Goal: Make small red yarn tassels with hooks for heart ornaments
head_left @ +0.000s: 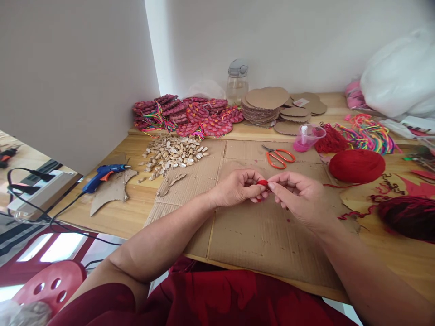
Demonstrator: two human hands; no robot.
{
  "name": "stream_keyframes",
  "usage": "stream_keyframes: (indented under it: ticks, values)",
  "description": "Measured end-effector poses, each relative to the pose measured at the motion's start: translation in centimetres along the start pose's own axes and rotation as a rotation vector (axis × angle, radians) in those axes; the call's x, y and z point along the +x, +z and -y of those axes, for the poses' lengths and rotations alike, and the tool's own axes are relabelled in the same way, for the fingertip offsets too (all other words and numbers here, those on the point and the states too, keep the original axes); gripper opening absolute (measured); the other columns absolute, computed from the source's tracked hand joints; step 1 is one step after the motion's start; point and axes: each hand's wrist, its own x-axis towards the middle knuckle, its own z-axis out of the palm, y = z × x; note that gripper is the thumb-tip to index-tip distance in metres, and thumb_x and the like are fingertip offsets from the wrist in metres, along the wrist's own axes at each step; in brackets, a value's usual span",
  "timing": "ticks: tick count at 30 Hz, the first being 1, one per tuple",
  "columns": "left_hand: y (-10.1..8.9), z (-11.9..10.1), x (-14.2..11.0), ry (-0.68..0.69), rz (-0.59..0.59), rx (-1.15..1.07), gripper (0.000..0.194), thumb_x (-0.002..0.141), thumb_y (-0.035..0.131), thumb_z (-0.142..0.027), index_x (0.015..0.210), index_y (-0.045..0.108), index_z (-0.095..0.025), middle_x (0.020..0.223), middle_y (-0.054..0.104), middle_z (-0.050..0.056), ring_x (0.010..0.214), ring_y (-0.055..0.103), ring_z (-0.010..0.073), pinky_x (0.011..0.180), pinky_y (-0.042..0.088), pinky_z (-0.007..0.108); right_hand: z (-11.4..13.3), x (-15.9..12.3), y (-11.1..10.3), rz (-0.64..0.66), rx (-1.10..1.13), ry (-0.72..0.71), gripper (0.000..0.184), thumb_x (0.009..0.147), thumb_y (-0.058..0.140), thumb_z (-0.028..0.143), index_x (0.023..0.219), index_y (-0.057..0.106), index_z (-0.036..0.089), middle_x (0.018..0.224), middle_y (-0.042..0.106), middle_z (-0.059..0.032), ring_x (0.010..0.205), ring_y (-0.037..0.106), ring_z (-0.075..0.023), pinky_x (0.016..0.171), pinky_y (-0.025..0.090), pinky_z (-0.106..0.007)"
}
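Above a flat cardboard sheet (251, 231), my two hands meet over a small loop of red yarn (262, 183). My left hand (238, 186) is closed, with the yarn around its fingertips. Thumb and forefinger of my right hand (299, 194) pinch the same yarn from the other side. Just beyond them lie scissors (279, 157) with orange handles, their blades pointing away to the left. To the right rests a ball of bright red yarn (356, 166), a strand trailing from it toward my right hand. A darker red yarn ball (408, 216) sits nearer the right edge.
Peanut shells (180, 154) are heaped at back left. A blue glue gun (105, 175) lies on a cardboard scrap, its cord running to a power strip (44, 192). Decorated red pieces (204, 113), a bottle (237, 83), cardboard discs (267, 102) and a plastic cup (307, 136) line the back.
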Motion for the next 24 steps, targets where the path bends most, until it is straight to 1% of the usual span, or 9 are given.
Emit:
stream_keyframes:
  ticks: [4, 8, 11, 14, 17, 21, 24]
  values:
    - [0.1, 0.2, 0.0, 0.009, 0.014, 0.003, 0.028, 0.081, 0.067, -0.036, 0.086, 0.054, -0.011, 0.082, 0.065, 0.005, 0.071, 0.061, 0.0083, 0.067, 0.050, 0.023, -0.5, -0.1, 0.2, -0.017, -0.039, -0.035, 0.013, 0.087, 0.061, 0.031, 0.082, 0.063, 0.019, 0.064, 0.062, 0.0001, 0.049, 0.051, -0.0089, 0.044, 0.039, -0.021]
    - [0.3, 0.5, 0.1, 0.071, -0.015, 0.066, 0.016, 0.084, 0.061, -0.026, 0.087, 0.052, -0.013, 0.078, 0.061, 0.002, 0.067, 0.058, 0.0067, 0.064, 0.049, 0.021, -0.4, -0.3, 0.6, -0.009, -0.045, -0.019, 0.012, 0.089, 0.058, 0.029, 0.081, 0.060, 0.020, 0.059, 0.055, 0.0030, 0.050, 0.049, -0.0089, 0.045, 0.037, -0.021]
    - [0.4, 0.9, 0.1, 0.142, -0.093, 0.217, 0.007, 0.085, 0.054, -0.019, 0.090, 0.051, -0.015, 0.073, 0.057, -0.002, 0.061, 0.055, 0.0061, 0.059, 0.046, 0.019, 0.0, -0.6, 1.0, -0.008, -0.038, -0.027, 0.011, 0.088, 0.059, 0.027, 0.081, 0.060, 0.020, 0.061, 0.055, 0.0028, 0.053, 0.051, -0.0092, 0.047, 0.039, -0.021]
    - [0.5, 0.9, -0.1, 0.251, -0.196, 0.462, 0.007, 0.085, 0.051, -0.017, 0.091, 0.053, -0.015, 0.074, 0.056, -0.002, 0.060, 0.052, 0.0058, 0.058, 0.042, 0.019, 0.4, -0.7, 1.2, 0.004, -0.025, -0.024, 0.010, 0.087, 0.060, 0.027, 0.081, 0.061, 0.019, 0.062, 0.056, 0.0023, 0.053, 0.051, -0.0088, 0.048, 0.040, -0.020]
    - [0.7, 0.7, -0.2, 0.335, -0.262, 0.606, 0.007, 0.085, 0.051, -0.016, 0.091, 0.056, -0.014, 0.076, 0.058, -0.001, 0.063, 0.050, 0.0059, 0.061, 0.041, 0.019, 0.7, -0.7, 1.0, 0.025, 0.039, 0.021, 0.014, 0.087, 0.061, 0.031, 0.082, 0.061, 0.018, 0.059, 0.056, 0.0025, 0.048, 0.050, -0.0082, 0.044, 0.040, -0.020]
    - [0.8, 0.6, -0.2, 0.356, -0.265, 0.597, 0.010, 0.085, 0.049, -0.014, 0.092, 0.057, -0.014, 0.075, 0.060, -0.001, 0.063, 0.051, 0.0061, 0.064, 0.042, 0.019, 0.7, -0.4, 0.2, 0.015, 0.178, 0.121, 0.020, 0.085, 0.066, 0.037, 0.090, 0.062, 0.019, 0.061, 0.059, 0.0026, 0.047, 0.052, -0.0085, 0.041, 0.042, -0.019]
    - [0.7, 0.8, -0.1, 0.353, -0.260, 0.584, 0.008, 0.085, 0.051, -0.014, 0.091, 0.057, -0.014, 0.075, 0.061, 0.000, 0.063, 0.052, 0.0060, 0.063, 0.042, 0.019, 0.4, -0.2, -0.1, 0.077, 0.219, 0.186, 0.027, 0.081, 0.071, 0.039, 0.097, 0.065, 0.018, 0.061, 0.060, 0.0022, 0.047, 0.053, -0.0082, 0.041, 0.043, -0.019]
